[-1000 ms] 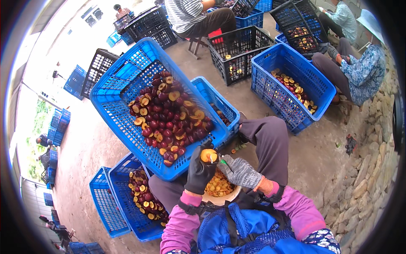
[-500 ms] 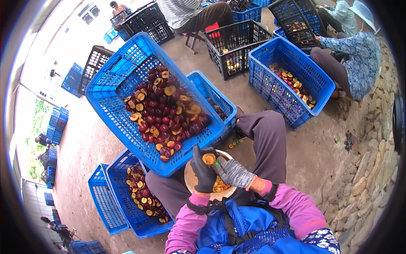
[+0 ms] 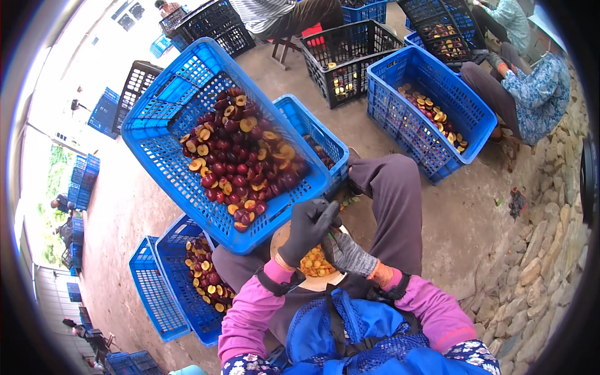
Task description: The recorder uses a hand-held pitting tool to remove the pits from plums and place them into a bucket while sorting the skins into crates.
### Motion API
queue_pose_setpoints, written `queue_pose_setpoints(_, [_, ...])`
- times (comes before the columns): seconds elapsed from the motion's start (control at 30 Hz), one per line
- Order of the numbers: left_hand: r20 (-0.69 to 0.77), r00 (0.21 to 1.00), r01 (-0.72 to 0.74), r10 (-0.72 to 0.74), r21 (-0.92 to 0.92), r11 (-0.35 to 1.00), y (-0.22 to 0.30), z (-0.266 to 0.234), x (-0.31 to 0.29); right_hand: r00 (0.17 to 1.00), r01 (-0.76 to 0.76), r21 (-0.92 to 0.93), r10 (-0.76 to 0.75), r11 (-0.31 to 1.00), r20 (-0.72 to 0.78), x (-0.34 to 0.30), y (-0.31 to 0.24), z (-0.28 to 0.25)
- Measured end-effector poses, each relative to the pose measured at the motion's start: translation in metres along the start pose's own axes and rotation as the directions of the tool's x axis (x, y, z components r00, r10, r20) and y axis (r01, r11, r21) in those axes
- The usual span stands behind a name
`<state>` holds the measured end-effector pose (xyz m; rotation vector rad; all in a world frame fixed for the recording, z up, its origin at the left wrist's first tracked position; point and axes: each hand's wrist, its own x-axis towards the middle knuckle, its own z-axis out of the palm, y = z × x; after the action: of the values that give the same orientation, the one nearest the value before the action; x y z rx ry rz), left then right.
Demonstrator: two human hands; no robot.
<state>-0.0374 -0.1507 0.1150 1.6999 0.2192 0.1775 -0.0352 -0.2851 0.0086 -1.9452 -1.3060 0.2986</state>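
My left hand (image 3: 310,226), in a black glove, is closed above a pale round bowl (image 3: 320,285), its fingers curled toward my right hand. Whatever it may hold is hidden. Close against it, my right hand (image 3: 352,254) in a grey knit glove is also closed, gripping a small thing that I cannot make out. Small orange-yellow pieces (image 3: 317,263) lie in the bowl between my knees. Just beyond my hands a big blue crate (image 3: 164,182) rests tilted, holding dark red plums (image 3: 236,167), several of them halved with yellow flesh showing.
At lower left, another blue crate (image 3: 177,292) with halved plums stands beside a light blue crate (image 3: 152,294). A blue crate (image 3: 400,119) with plum halves and a black crate (image 3: 340,82) stand ahead. A co-worker (image 3: 539,94) sits at right, near a stone edge (image 3: 531,275).
The halved fruit that showed in my left hand is out of sight. My left hand has risen and turned, its fingers now curled over. The view has shifted slightly.
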Motion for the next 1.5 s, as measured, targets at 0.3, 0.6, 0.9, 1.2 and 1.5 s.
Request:
queue_pose_setpoints(0.3, [0.149,0.974,-0.176,0.169,0.034,0.984,0.003,-0.022,0.002,0.893,0.404,-0.592,-0.442,0.697,0.088,-0.009,0.009,0.017])
queue_pose_setpoints(0.6, [0.226,0.921,-0.376,0.318,0.299,0.877,0.006,-0.025,0.001,0.937,0.339,-0.034,-0.334,0.94,0.107,0.013,-0.004,-0.015])
queue_pose_setpoints(0.9, [-0.318,0.918,-0.08,-0.237,-0.733,0.676,-0.021,-0.004,-0.002,0.89,0.457,-0.084,-0.455,0.886,0.034,0.03,0.0,-0.045])
queue_pose_setpoints(1.2, [-0.485,0.874,-0.116,0.045,-0.116,0.986,-0.05,-0.047,-0.011,0.804,0.49,0.273,-0.55,0.828,0.226,0.02,0.034,-0.012])
queue_pose_setpoints(1.5, [-0.61,0.792,0.04,0.028,0.098,0.994,-0.084,-0.164,-0.094,0.915,0.36,0.114,-0.374,0.926,0.153,0.027,0.029,0.026])
